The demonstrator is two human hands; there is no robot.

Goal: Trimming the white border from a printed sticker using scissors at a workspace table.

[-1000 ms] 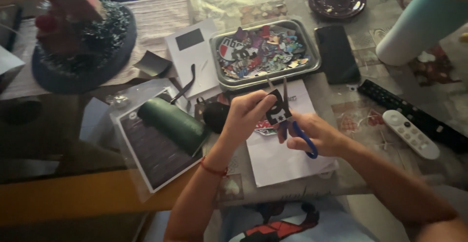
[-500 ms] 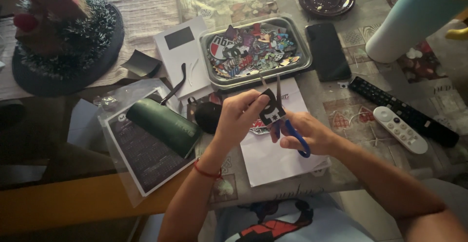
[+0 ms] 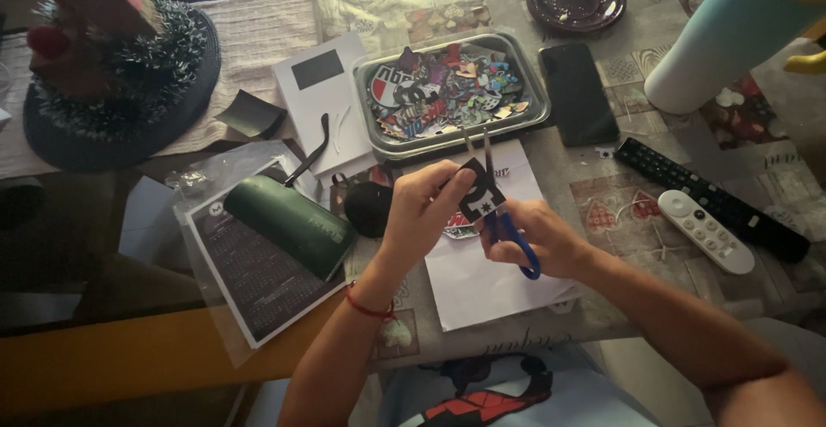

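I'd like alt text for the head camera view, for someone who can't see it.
Seen from above, a right hand works blue-handled scissors into a small black sticker held by the left hand, over white paper. Behind sits a metal tray of colourful stickers, with a dark phone and two remotes to the right.

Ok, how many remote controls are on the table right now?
2. A long black remote lies at the right, and a smaller white remote sits just in front of it. No others are visible.
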